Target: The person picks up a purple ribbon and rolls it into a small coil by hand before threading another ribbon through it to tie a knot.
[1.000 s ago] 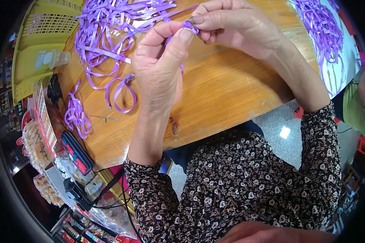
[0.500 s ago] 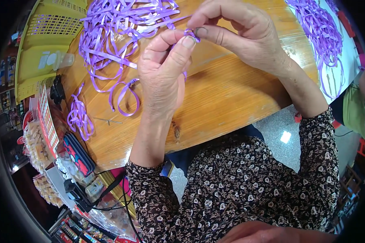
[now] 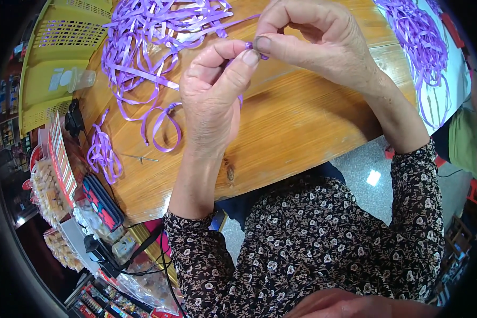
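Above the wooden table [image 3: 302,138], my two hands meet over a purple ribbon [image 3: 263,56]. My left hand [image 3: 214,93] pinches a small knotted or folded part of it between thumb and forefinger. Right beside that spot, my right hand [image 3: 323,45] pinches with thumb and forefinger, and its fingertips hide most of the ribbon there. One strand runs from my right fingers to the large heap of purple ribbon [image 3: 143,40] at the far left. Closer to my left forearm lie a ribbon loop [image 3: 167,130] and a smaller bundle [image 3: 105,156].
A thin metal pin-like tool [image 3: 141,158] lies near the small bundle. Yellow perforated baskets [image 3: 71,32] and a clear plastic cup [image 3: 82,79] stand at the left. A dark phone case [image 3: 103,201] is at the table's left edge. More purple ribbon [image 3: 421,47] lies on a white surface at right.
My right thumb and forefinger have closed in over the ribbon, covering more of it. The knotted part has shifted slightly right. My left hand has barely moved.
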A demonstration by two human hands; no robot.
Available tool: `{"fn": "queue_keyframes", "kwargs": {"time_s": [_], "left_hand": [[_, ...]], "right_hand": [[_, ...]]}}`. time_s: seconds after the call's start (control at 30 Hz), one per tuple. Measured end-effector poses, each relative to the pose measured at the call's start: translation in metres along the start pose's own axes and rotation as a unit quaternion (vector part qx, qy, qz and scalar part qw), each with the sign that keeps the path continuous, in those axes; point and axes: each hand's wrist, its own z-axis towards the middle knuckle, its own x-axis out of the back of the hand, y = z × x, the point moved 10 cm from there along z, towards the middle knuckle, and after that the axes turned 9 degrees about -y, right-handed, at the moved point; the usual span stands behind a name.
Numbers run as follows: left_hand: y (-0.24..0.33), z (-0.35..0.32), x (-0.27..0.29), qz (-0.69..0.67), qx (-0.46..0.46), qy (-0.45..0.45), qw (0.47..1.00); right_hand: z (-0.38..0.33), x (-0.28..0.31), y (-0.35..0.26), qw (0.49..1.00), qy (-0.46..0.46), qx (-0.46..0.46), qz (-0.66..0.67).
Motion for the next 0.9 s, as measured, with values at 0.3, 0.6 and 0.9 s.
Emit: {"fn": "queue_keyframes", "kwargs": {"time_s": [0.3,0.6,0.9], "left_hand": [[0.003,-0.001,-0.001,0.006,-0.012,0.015,1.0],[0.005,-0.007,0.0,0.024,0.009,0.082,0.996],[0.008,-0.008,0.002,0.015,0.007,0.097,0.995]], "right_hand": [[-0.031,-0.01,0.047,0.849,0.13,-0.4,0.32],[-0.03,-0.009,0.048,0.851,0.127,-0.414,0.298],[-0.031,-0.009,0.05,0.851,0.126,-0.414,0.297]]}}
